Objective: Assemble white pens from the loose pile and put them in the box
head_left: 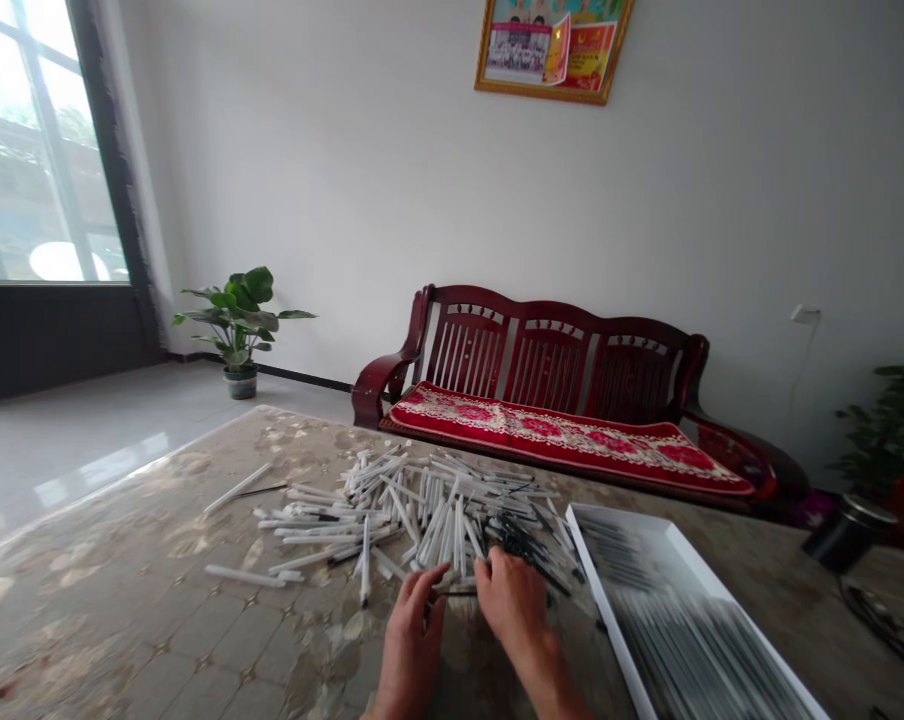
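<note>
A loose heap of white plastic tubes and black pen refills (pixel 414 520) lies on a beige patterned tabletop (pixel 122 600). The left hand (pixel 411 640) and right hand (pixel 510 600) curl narrowly at its near edge; any hold is unclear. A long white tray (pixel 609 615) lies just beside.

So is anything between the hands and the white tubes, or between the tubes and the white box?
Nothing blocks the left hand or the right hand; both are right at the pile of white tubes. Between the tubes and the white box, only the box's raised rim stands in the way, on the side facing the pile.
</note>
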`<action>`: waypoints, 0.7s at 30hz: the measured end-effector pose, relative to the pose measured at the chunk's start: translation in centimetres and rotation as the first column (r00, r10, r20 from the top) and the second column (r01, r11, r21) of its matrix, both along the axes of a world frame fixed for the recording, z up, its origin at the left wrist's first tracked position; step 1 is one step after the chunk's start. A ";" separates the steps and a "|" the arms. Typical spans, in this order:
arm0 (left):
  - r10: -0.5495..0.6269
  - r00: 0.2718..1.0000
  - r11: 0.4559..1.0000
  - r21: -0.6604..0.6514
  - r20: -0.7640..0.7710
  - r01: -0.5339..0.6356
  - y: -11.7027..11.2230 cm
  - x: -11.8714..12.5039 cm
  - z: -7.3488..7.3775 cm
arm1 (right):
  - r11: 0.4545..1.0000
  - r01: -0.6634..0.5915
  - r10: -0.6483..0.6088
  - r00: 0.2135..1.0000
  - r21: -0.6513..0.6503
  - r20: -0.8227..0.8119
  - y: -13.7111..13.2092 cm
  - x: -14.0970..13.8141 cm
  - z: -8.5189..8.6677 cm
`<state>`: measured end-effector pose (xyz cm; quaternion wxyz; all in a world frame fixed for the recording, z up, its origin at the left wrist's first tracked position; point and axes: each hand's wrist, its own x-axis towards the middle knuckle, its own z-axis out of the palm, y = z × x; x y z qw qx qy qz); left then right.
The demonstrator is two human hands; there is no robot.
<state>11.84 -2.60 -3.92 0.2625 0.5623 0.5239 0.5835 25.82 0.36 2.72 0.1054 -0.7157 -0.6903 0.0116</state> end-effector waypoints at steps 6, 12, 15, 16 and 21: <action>-0.019 0.995 1.000 0.009 -0.095 0.019 -0.1 0.0 -0.1 | 0.983 -0.180 0.185 0.962 0.044 -0.199 -5.6 -1.7 0.9; 0.009 1.000 1.000 0.027 0.018 -0.010 0.0 -0.6 0.2 | 0.926 -0.377 0.332 0.759 0.037 -0.560 -3.9 0.9 1.0; 0.071 0.980 0.997 -0.046 0.188 -0.064 0.2 -0.5 0.0 | 0.995 -0.065 0.091 0.904 0.076 -0.417 0.1 4.6 1.4; 0.079 0.966 0.995 -0.082 0.248 -0.061 0.2 -0.4 0.1 | 0.998 0.025 -0.009 0.953 0.051 -0.303 1.3 5.7 1.5; 0.047 0.879 0.984 -0.174 0.475 0.041 0.4 -0.2 0.6 | 0.989 0.139 -0.132 0.981 0.042 -0.142 4.3 8.3 1.3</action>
